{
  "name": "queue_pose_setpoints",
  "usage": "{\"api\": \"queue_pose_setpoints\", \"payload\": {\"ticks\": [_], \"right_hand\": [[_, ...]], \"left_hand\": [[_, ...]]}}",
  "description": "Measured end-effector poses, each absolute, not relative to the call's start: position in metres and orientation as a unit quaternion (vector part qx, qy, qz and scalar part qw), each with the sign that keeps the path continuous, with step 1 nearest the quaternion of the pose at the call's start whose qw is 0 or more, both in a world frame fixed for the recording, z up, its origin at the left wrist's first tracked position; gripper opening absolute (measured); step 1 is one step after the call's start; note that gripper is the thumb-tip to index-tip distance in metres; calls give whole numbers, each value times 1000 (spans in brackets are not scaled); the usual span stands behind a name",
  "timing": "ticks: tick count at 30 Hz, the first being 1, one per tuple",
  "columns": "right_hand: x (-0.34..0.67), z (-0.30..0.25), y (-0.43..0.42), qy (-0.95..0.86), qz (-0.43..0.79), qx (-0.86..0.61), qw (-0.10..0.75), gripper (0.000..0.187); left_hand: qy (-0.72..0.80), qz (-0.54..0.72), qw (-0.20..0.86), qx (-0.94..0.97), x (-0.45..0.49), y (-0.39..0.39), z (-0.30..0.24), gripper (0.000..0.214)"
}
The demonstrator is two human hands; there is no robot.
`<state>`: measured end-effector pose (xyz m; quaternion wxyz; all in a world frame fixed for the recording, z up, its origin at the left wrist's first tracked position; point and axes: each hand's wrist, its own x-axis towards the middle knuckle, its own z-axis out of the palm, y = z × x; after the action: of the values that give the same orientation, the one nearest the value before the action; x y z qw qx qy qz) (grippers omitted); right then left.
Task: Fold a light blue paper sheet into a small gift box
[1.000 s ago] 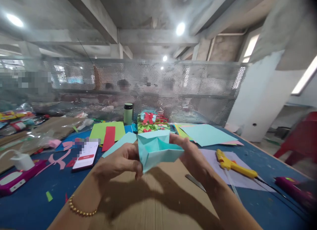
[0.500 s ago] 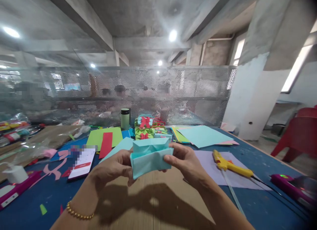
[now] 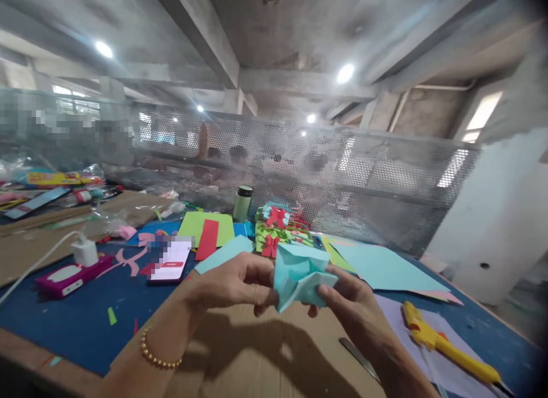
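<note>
Folded teal paper (image 3: pixel 302 273), left hand (image 3: pixel 233 284), right hand (image 3: pixel 353 306)

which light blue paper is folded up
The paper held between left hand and right hand; the left sheet and right sheet lie flat.

Bright ceiling lamps, motion blur, edges warped.

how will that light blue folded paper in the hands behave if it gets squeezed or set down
The folded paper is probably very light and floppy: its thin walls look creased and dented between the left hand and right hand. A firm grip would likely crush it. Set on the cardboard, it probably would not roll, given its flat folded sides.
</note>
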<state>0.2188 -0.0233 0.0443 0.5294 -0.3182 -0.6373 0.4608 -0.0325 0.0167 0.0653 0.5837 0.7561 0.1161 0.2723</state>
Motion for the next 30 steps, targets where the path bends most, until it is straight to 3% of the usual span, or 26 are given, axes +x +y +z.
{"api": "queue_pose_setpoints", "payload": {"ticks": [17, 24, 30], "right_hand": [[218, 35, -16, -599, 530, -296, 522, 17], [223, 36, -11, -558, 483, -327, 590, 18], [220, 41, -14, -535, 456, -355, 617, 22]], "left_hand": [[99, 267, 580, 763, -29, 5, 69, 13], [138, 344, 588, 719, -21, 13, 64, 22], [155, 424, 583, 675, -14, 13, 63, 18]]}}
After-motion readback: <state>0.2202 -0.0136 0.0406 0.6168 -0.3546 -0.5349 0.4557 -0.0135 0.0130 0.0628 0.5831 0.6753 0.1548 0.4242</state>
